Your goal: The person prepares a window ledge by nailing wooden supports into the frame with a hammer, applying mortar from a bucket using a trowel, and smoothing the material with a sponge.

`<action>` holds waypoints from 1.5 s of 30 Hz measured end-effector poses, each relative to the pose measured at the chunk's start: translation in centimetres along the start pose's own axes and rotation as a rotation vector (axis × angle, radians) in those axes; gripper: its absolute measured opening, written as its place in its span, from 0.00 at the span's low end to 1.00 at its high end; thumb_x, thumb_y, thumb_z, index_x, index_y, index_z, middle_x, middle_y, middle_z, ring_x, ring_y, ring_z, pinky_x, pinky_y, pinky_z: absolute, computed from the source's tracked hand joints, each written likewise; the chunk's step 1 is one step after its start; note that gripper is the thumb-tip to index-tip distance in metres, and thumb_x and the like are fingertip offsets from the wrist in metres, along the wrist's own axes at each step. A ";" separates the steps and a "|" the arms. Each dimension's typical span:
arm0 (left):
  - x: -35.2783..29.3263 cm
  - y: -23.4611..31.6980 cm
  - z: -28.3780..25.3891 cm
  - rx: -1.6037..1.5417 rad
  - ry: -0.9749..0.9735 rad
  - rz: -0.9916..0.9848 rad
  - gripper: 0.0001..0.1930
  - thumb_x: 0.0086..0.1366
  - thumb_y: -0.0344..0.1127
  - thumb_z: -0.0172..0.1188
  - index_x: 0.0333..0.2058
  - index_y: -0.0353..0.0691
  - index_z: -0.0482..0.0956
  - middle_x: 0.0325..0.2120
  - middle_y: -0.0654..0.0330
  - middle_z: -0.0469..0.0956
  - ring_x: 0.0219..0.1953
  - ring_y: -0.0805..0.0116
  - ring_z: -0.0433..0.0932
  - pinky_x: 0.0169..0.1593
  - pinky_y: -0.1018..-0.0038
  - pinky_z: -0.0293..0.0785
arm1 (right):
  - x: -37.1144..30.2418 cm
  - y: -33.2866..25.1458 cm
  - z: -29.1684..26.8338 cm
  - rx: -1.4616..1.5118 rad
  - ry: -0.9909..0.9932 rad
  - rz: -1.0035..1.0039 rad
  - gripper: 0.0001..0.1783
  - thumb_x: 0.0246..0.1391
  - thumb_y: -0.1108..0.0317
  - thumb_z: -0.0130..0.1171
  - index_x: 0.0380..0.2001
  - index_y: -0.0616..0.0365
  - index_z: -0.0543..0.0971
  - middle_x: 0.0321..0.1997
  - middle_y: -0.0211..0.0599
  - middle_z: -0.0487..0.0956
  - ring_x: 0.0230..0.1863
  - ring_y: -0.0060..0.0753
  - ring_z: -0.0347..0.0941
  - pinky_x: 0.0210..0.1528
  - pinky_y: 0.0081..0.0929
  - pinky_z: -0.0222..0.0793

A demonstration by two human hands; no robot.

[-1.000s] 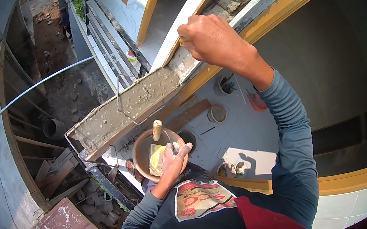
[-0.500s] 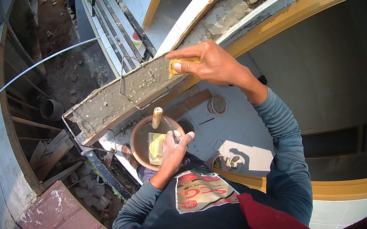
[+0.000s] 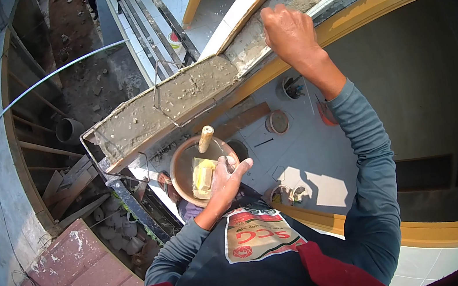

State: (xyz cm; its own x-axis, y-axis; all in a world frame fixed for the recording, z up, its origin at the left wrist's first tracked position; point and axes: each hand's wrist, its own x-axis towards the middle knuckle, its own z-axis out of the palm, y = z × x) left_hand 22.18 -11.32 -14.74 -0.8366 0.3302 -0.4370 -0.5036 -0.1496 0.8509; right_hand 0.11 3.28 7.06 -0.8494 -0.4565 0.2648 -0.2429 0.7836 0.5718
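Note:
My right hand (image 3: 290, 32) is closed in a fist at the ledge, above its bare brick stretch (image 3: 291, 2). The yellow sponge it held half a second ago is hidden by the fist. Wet grey mortar coats the left part of the ledge (image 3: 143, 114). At my waist, my left hand (image 3: 224, 183) is closed at the rim of a brown bucket (image 3: 174, 177), its thumb toward the right. A yellowish flat piece with a raised block (image 3: 203, 179) lies against that hand. From the bucket rises a wooden tool handle (image 3: 205, 139); its lower end is hidden.
A bent wire clamp (image 3: 155, 98) straddles the ledge. Below stand a small bucket (image 3: 277, 122), a tool bucket (image 3: 290, 87) and another container (image 3: 278, 195) on pale tiles. Wooden planks (image 3: 70, 183) and rubble lie left. A yellow frame (image 3: 374, 11) borders the ledge.
My right hand has moved right and farther along the ledge, from the mortar to the brick stretch, and turned into a fist. The sponge has gone from view. My left hand keeps its place at the bucket.

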 end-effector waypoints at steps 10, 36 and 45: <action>0.8 -0.2 0.1 0.043 -0.062 -0.036 0.32 0.55 0.59 0.65 0.37 0.31 0.70 0.33 0.52 0.73 0.37 0.62 0.72 0.44 0.67 0.68 | -3.5 -6.5 -7.1 0.618 -0.168 -0.276 0.12 0.53 0.61 0.65 0.33 0.60 0.80 0.25 0.49 0.78 0.29 0.50 0.79 0.31 0.43 0.74; 1.1 -0.4 0.3 0.038 -0.128 -0.100 0.26 0.54 0.54 0.67 0.31 0.36 0.69 0.28 0.61 0.68 0.33 0.69 0.67 0.40 0.72 0.65 | 9.0 22.8 -22.6 0.229 0.053 0.142 0.14 0.54 0.60 0.61 0.37 0.59 0.85 0.30 0.44 0.83 0.29 0.41 0.80 0.37 0.33 0.77; 1.3 0.8 -0.5 -0.022 -0.071 -0.096 0.24 0.55 0.52 0.68 0.31 0.35 0.70 0.27 0.62 0.68 0.32 0.70 0.67 0.39 0.73 0.65 | 12.8 25.8 -20.9 0.252 -0.183 0.266 0.14 0.54 0.61 0.61 0.37 0.59 0.85 0.31 0.43 0.83 0.29 0.40 0.79 0.38 0.32 0.77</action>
State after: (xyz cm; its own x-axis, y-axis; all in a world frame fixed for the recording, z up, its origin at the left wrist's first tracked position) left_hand 20.57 -11.49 -14.76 -0.7672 0.4093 -0.4938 -0.5860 -0.1346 0.7990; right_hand -7.19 8.80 41.44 -0.9619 -0.1592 0.2221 -0.0914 0.9534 0.2875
